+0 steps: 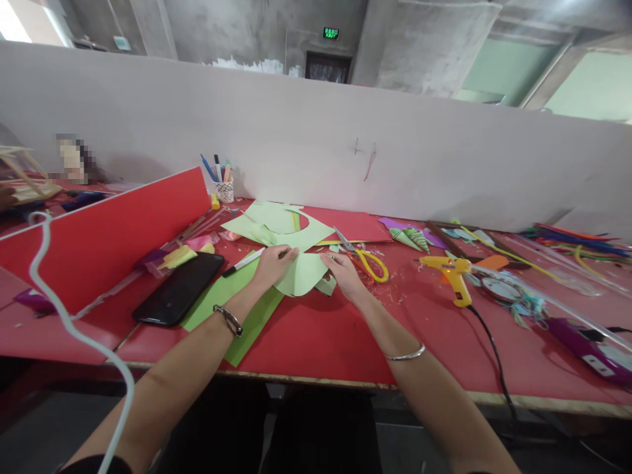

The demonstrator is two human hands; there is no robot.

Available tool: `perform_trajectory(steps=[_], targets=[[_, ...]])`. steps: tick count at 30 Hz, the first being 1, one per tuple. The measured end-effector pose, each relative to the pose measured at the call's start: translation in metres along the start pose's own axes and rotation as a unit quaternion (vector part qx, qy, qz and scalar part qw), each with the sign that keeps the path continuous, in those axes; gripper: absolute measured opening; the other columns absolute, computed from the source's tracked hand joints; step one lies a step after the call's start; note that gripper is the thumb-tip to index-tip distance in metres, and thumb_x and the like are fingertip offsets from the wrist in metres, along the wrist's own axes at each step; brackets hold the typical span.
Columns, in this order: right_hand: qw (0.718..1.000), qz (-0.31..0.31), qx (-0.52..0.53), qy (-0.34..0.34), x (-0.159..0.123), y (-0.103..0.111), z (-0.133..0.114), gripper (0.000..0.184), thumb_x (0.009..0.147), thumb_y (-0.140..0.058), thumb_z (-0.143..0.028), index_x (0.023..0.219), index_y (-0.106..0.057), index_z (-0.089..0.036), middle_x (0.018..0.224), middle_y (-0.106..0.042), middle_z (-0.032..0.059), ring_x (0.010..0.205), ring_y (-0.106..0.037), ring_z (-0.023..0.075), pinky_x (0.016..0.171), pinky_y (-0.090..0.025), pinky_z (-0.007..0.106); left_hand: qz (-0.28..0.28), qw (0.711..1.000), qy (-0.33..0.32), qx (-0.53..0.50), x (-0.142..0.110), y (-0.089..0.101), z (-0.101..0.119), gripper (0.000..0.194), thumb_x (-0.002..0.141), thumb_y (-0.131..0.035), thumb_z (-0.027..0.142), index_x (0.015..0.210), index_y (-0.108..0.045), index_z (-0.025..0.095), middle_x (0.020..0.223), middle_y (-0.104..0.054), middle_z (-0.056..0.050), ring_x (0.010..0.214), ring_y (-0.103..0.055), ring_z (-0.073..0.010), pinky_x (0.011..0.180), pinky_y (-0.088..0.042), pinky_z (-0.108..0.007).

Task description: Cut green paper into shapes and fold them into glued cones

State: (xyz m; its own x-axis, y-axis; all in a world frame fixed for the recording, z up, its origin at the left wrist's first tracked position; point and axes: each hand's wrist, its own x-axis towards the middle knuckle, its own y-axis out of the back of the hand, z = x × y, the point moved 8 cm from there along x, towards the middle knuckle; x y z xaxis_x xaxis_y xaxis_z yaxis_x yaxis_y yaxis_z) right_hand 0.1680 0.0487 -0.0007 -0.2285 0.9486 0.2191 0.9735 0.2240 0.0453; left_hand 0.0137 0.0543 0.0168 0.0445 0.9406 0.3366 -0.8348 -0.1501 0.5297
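Between my two hands is a pale green paper piece (302, 278) with a rounded lower edge. My left hand (276, 264) pinches its upper left side, and my right hand (344, 271) pinches its upper right corner. Just beyond lies a pale green sheet (311, 235) with a round opening cut in it. Scissors (368, 258) with yellow and orange handles rest to the right of that sheet. A black-and-white marker (243, 262) lies by my left hand on a brighter green sheet (257, 322). A small green scrap (326, 285) sits under the held piece's right edge.
A black phone (178, 289) and a standing red board (113, 230) are at the left. On the right lie a yellow glue gun (451, 273) with its cord, a ribbon roll (501, 288) and a purple device (587, 349). A pen cup (224, 190) stands before the white partition (306, 138).
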Motion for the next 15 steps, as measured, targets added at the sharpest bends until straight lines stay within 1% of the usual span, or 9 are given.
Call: perform_trajectory(steps=[5,9,15], targets=[[0.999,-0.018,-0.034,0.006,-0.0022,-0.0036,-0.0051,0.037,0.072,-0.051,-0.05,0.053,-0.046,-0.018,0.044,-0.044,-0.0037,0.041,-0.039,0.0082,0.043,-0.032,0.023,0.016,1.0,0.007,0.001,-0.0005,0.0034,-0.0019,0.038,0.076,-0.044,0.046,0.053,-0.045,0.016,0.049,-0.036,0.004,0.05,-0.033,-0.0089,0.049,-0.024,-0.022],[0.998,-0.025,-0.049,0.005,-0.0024,-0.0051,-0.0055,0.036,0.072,-0.05,-0.049,0.053,-0.046,-0.019,0.044,-0.045,-0.0035,0.042,-0.041,0.0088,0.044,-0.033,0.023,0.022,1.0,0.013,0.005,-0.0008,0.0049,-0.0025,0.038,0.076,-0.044,0.046,0.053,-0.044,0.016,0.049,-0.034,0.005,0.049,-0.032,-0.0084,0.049,-0.024,-0.022],[0.998,-0.016,-0.06,0.021,-0.0019,-0.0035,-0.0064,0.036,0.073,-0.049,-0.047,0.052,-0.042,-0.019,0.045,-0.043,-0.0041,0.042,-0.04,0.0083,0.044,-0.032,0.023,0.026,0.998,-0.012,0.048,-0.0018,0.006,0.0036,0.039,0.077,-0.043,0.044,0.049,-0.037,0.016,0.046,-0.033,0.005,0.047,-0.031,-0.0085,0.049,-0.023,-0.023]])
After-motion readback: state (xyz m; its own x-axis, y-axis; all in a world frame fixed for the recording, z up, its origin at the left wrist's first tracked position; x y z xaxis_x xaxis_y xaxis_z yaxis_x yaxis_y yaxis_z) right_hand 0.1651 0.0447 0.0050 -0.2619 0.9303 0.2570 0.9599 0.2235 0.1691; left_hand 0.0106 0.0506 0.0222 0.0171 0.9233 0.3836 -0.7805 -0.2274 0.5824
